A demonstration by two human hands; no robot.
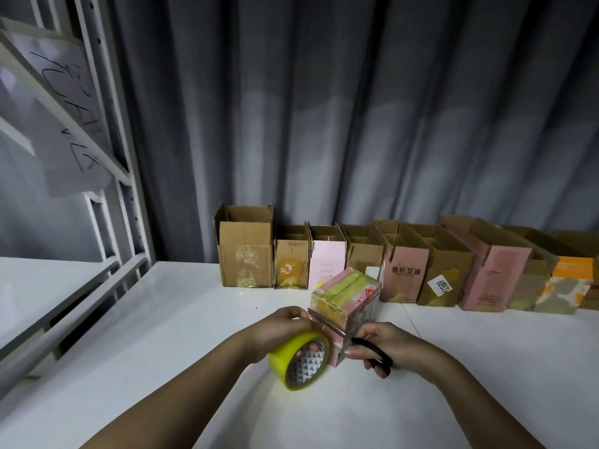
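Observation:
A small pink carton [348, 298], closed and taped over with yellow tape, stands on the white table [181, 335] in front of me. My left hand [285, 328] grips a roll of yellow tape [299, 362] just left of the carton, fingers through its core. My right hand [384, 346] holds black-handled scissors [372, 353] with fingers in the loops. The blades [325, 323] point up and left across the carton's near corner, close to the left hand.
A row of several open cardboard and pink cartons [398, 264] lines the back of the table against a grey curtain [356, 108]. A white metal shelving rack [107, 176] with a handwritten paper sheet [64, 118] stands at the left.

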